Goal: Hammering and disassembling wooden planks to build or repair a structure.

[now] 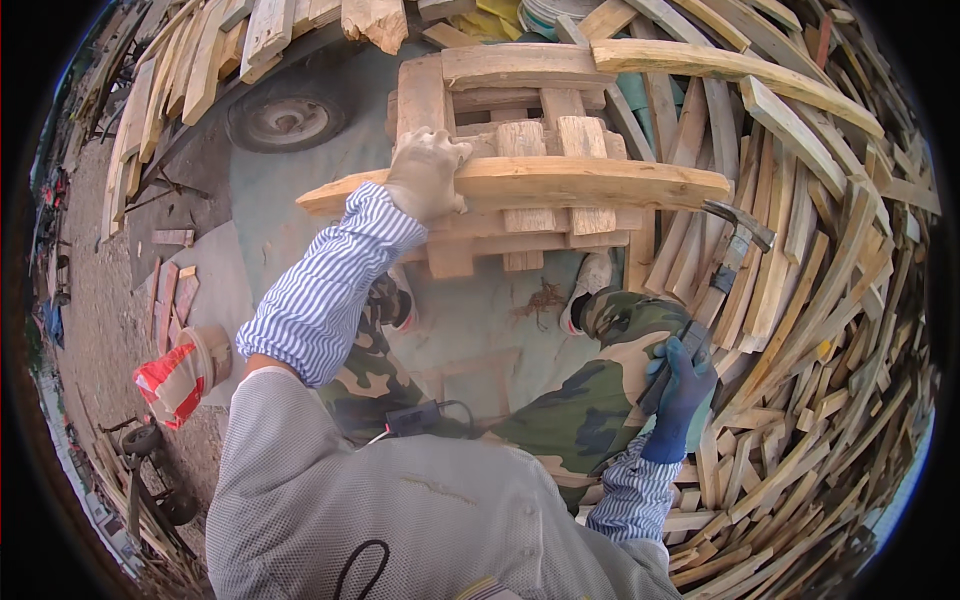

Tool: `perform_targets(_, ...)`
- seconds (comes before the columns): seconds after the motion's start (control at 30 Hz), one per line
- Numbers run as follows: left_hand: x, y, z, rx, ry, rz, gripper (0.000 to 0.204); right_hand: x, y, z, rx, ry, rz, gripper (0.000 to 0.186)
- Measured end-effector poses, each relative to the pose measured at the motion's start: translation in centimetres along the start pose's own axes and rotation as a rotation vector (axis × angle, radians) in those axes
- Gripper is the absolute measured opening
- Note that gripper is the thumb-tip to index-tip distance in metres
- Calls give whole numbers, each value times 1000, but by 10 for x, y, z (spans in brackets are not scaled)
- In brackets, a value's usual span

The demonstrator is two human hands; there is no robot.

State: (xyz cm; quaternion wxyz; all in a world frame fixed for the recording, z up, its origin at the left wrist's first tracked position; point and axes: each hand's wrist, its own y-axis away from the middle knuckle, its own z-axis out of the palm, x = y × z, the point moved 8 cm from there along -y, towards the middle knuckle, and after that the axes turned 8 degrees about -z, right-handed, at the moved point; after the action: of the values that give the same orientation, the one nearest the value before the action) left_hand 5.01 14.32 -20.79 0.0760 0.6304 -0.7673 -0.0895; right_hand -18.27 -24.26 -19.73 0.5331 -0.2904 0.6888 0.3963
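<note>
A long wooden plank (590, 182) lies crosswise over a stack of short wooden blocks (585, 140). My left hand (427, 175), in a pale glove, is closed around the plank left of its middle. Down at the right, by my camouflage-clad knee, my right hand (682, 388) in a blue glove grips a claw hammer (722, 278) by its dark handle. Its metal head points away from me, close to the plank's right end. Whether the two touch, I cannot tell.
Loose timber (800, 300) is heaped along the right side. More boards (200, 70) lie at the upper left above a wheel (285, 118). A bucket with a red and white bag (180, 378) stands at the left, near short wood pieces (172, 300). My feet flank the block stack's near side.
</note>
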Motion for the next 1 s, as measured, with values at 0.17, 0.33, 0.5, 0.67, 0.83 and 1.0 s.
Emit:
perform_targets(0.17, -35, 25, 7, 355, -10, -53, 49, -3, 1, 8, 3, -50, 22, 20)
perform_targets(0.33, -31, 39, 16, 400, 7, -33, 37, 3, -4, 10, -6, -97, 6, 20)
perform_targets(0.5, -34, 32, 27, 392, 10, -42, 39, 3, -1, 13, -19, -80, 5, 19)
perform_targets(0.67, -59, 15, 8, -28, 74, -152, 50, -2, 12, 15, -71, -26, -48, 19)
perform_targets(0.83, -72, 18, 20, -109, -47, -161, 79, -8, 62, 8, -19, 174, -326, 35)
perform_targets(1.0, 3, -3, 18, 150, 53, -30, 78, -39, 21, 90, -288, -275, -63, 25)
